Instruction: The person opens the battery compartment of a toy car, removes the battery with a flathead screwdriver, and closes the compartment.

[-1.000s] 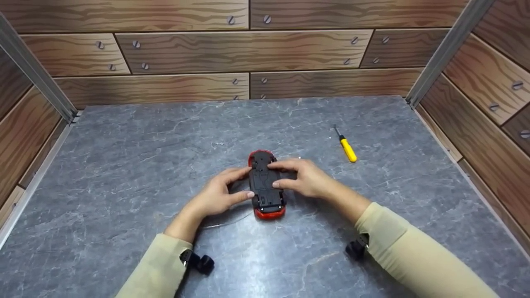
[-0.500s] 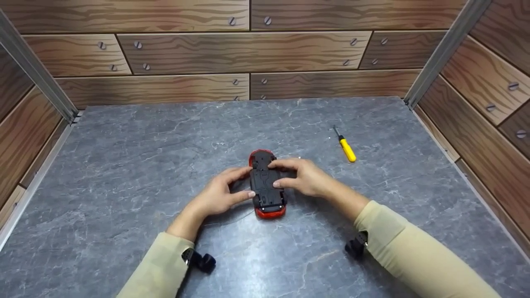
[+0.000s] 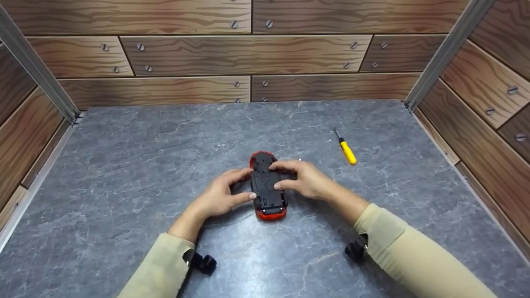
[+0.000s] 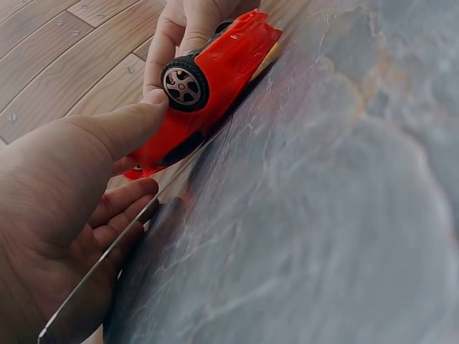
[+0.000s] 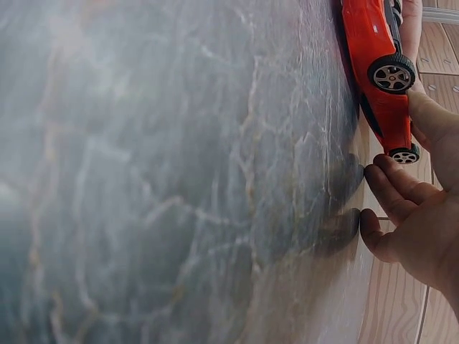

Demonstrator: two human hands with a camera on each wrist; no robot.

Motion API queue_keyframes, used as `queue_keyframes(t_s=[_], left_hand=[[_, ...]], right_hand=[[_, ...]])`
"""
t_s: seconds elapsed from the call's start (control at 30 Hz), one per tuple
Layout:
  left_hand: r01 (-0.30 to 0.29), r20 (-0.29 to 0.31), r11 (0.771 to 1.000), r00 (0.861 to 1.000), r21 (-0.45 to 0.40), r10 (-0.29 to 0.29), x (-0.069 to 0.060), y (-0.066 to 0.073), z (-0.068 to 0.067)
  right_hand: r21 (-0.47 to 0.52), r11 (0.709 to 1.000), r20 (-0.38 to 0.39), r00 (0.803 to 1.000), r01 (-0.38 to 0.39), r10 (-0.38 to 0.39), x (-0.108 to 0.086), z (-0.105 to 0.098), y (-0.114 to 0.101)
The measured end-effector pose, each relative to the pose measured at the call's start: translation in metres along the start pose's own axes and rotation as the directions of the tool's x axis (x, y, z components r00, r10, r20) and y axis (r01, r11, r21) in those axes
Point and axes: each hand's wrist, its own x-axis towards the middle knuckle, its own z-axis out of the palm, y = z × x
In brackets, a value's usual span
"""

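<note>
A: Head view: where was the toy car (image 3: pixel 266 182)?
B: Ctr of frame, upside down on the tabletop (image 3: pixel 145 157). L hand (image 3: pixel 219 194) lay just left of ctr, thumb & index apart, tips on the car's edge. R hand (image 3: pixel 308 180) lay right of ctr, same spread, tips on the underside. Neither wrapped round it.
A: And the screwdriver (image 3: pixel 348 152)?
B: Upper right, well apart from both hands.
A: L wrist view?
B: Car top ctr. Thumb tip touched it beside a wheel (image 4: pixel 185 84); the lower fingers hung clear. A thin strand (image 4: pixel 106 254) ran up from lower left; couldn't tell what it was. IMO best kept out from under the car.
A: R wrist?
B: Car upper right, thumb by the upper wheel (image 5: pixel 392 74), other fingertips just below the lower wheel (image 5: pixel 404 154). Index hidden.
A: So, good technique?
B: Looked like steadying, I'd say. Light, even pressure from both sides prob. suited it; pressing one edge could've rocked it, & leaning on a wheel could've let the tips slip.
</note>
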Motion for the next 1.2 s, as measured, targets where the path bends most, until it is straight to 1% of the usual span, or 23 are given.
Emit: queue_keyframes(t_s=[0.23,0.37,0.47,0.57,0.6,0.67,0.83,1.1,1.2], left_hand=[[-0.012,-0.003,1.0,1.0,-0.006,0.012,0.0,-0.001,0.0],[-0.023,-0.009,1.0,1.0,-0.011,0.022,0.0,0.0,0.0],[-0.013,-0.007,1.0,1.0,-0.015,0.013,-0.001,0.001,-0.001],[-0.004,-0.004,1.0,1.0,-0.019,0.004,-0.001,0.0,-0.002],[-0.004,-0.004,1.0,1.0,-0.021,0.004,-0.002,0.0,-0.001],[-0.006,-0.003,1.0,1.0,-0.022,0.006,-0.001,-0.001,-0.001],[-0.014,-0.003,1.0,1.0,-0.022,0.014,-0.001,-0.001,0.0],[-0.011,-0.001,1.0,1.0,-0.015,0.011,-0.001,-0.001,-0.001],[-0.016,0.0,1.0,1.0,-0.021,0.016,-0.001,-0.001,-0.001]], right_hand=[[0.023,0.999,0.002,1.0,0.028,-0.028,0.0,0.0,0.0],[0.048,0.999,-0.003,1.0,0.016,-0.016,0.0,-0.001,0.0],[0.074,0.997,-0.005,1.0,-0.001,0.001,0.001,0.0,-0.002],[0.121,0.993,-0.008,1.0,-0.002,0.003,0.001,0.001,-0.002],[0.119,0.993,-0.016,1.0,0.001,0.001,0.001,0.001,-0.002],[0.1,0.995,-0.038,0.999,0.02,-0.016,0.0,0.001,-0.003],[-0.013,0.998,-0.095,0.994,0.058,-0.059,-0.003,0.0,-0.007],[-0.095,0.994,-0.137,0.988,0.056,-0.069,-0.004,0.001,-0.01],[-0.135,0.988,-0.155,0.984,0.07,-0.091,-0.004,0.001,-0.012]])
